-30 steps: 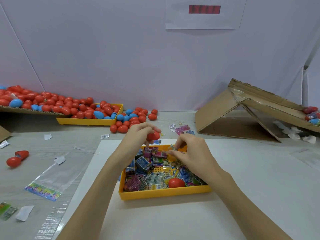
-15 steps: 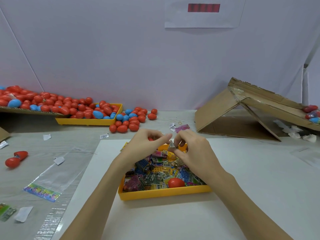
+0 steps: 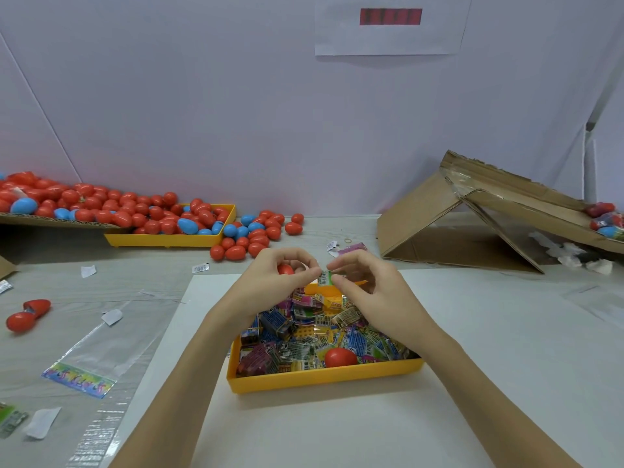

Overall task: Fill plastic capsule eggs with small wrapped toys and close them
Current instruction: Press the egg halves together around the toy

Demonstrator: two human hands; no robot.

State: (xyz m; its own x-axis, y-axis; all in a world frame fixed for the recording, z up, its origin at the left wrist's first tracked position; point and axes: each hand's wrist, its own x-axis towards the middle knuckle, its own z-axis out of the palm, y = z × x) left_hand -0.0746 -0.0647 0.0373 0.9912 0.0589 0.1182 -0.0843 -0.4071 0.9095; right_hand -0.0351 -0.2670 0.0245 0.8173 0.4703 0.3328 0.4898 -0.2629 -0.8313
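Mid-fill, by the look of it. Left hand (image 3: 273, 278) curled round a red plastic capsule egg (image 3: 285, 269); right hand (image 3: 368, 288) pinching a small green wrapped toy (image 3: 326, 278) at fingertips, just beside the egg, not yet inside. Both held over the far rim of the yellow plastic tray (image 3: 324, 376) of wrapped toys, one loose red egg (image 3: 340, 357) lying among them. Heap of red and blue eggs (image 3: 141, 214) at ten o'clock; whether filled, cannot tell. Folded cardboard box (image 3: 472, 217) at two o'clock, well apart. Room open at six o'clock on the white board (image 3: 337, 430).
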